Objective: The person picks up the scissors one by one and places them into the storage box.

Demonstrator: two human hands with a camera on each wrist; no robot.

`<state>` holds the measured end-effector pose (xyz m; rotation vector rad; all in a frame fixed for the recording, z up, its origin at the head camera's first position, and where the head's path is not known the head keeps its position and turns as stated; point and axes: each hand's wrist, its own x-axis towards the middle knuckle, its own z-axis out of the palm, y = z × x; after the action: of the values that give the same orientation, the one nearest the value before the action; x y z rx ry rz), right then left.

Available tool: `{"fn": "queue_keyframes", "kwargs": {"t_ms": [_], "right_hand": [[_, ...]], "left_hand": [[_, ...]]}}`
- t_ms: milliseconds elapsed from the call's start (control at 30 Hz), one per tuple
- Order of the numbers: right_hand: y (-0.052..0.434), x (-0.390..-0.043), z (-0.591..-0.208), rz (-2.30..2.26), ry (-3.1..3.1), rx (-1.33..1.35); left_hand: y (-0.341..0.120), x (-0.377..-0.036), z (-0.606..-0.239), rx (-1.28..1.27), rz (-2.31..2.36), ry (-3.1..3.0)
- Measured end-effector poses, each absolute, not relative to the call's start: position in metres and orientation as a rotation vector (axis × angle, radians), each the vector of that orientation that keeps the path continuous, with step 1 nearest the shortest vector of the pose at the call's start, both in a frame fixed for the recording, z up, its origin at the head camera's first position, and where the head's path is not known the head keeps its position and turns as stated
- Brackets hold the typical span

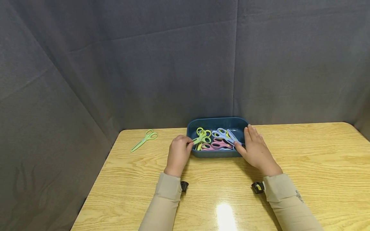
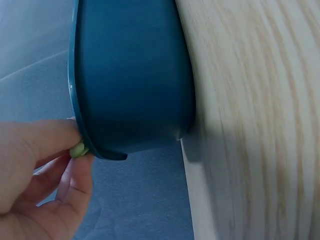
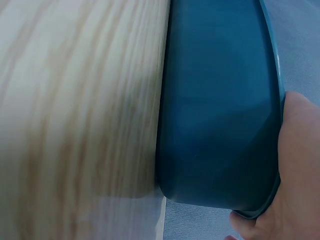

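A dark blue plastic bin (image 1: 217, 154) stands at the table's back edge with several small scissors inside. My left hand (image 1: 178, 152) is at its left end. Between thumb and fingers it pinches the blade end of light green scissors (image 1: 202, 138), whose handles lie over the other scissors in the bin. In the left wrist view a bit of green (image 2: 78, 150) shows between the fingertips, right at the rim. My right hand (image 1: 258, 151) holds the bin's right front corner, thumb over the front rim and fingers along the right end. The thumb tip is hidden in the right wrist view.
Another pair of light green scissors (image 1: 144, 140) lies on the wooden table (image 1: 214, 183), left of the bin. Blue (image 1: 222, 133), pink (image 1: 219, 144) and yellow-green scissors (image 1: 199, 131) overlap in the bin. A grey curtain (image 1: 173, 80) hangs close behind the table.
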<state>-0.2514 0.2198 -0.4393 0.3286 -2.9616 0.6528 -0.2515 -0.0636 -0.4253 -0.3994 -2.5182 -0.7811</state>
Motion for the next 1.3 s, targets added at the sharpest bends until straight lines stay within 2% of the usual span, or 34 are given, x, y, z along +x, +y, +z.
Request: {"fn": "queue_keyframes", "kwargs": {"t_ms": [467, 1300], "right_hand": [[0.2203, -0.2521, -0.4388, 0.664, -2.949, 0.331], [0.2193, -0.2517, -0.4390, 0.671, -2.956, 0.324]], "left_hand": [[-0.0626, -0.2477, -0.4162, -0.585, -0.673, -2.625], [-0.0612, -0.2477, -0.4223, -0.599, -0.718, -2.639]]}}
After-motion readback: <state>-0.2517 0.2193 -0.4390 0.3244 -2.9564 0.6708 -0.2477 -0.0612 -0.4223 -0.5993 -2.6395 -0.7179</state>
